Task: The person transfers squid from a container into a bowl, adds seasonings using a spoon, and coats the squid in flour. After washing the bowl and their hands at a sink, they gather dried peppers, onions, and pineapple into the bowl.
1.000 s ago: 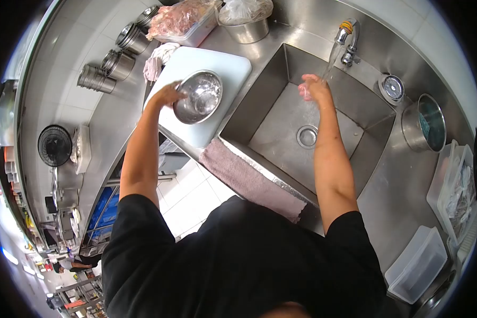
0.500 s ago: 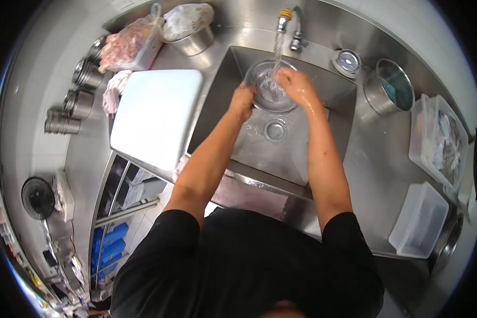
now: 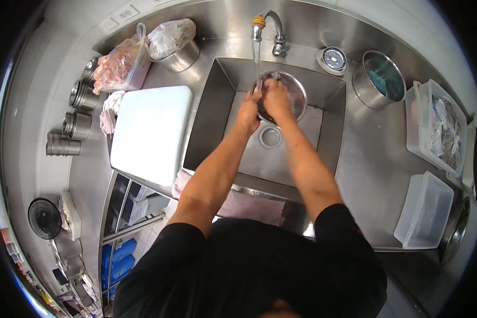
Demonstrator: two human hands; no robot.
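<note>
A round metal bowl (image 3: 300,98) is held under running water in the steel sink (image 3: 209,124), over its back part. My left hand (image 3: 249,110) grips the bowl's left rim, thumb side up near the stream. Inside the bowl is my right hand (image 3: 275,99), its fingers pointing down and partly hidden and blurred, so whether they hold anything does not show. Water falls from the faucet (image 3: 257,31) beside my left fingertips. The sink drain (image 3: 271,137) lies just in front of the bowl.
Left of the sink lies a white cutting board (image 3: 151,138), with bagged meat (image 3: 119,66) and a bag-topped pot (image 3: 177,55) behind. To the right stand a dial scale (image 3: 334,59), a steel pot (image 3: 373,87) and plastic bins (image 3: 426,212). A pink cloth (image 3: 252,206) hangs at the front edge.
My right hand has moved from the bowl's right side down into it, closer to my left hand. The bowl now sits right of the water stream. The view has shifted slightly.
</note>
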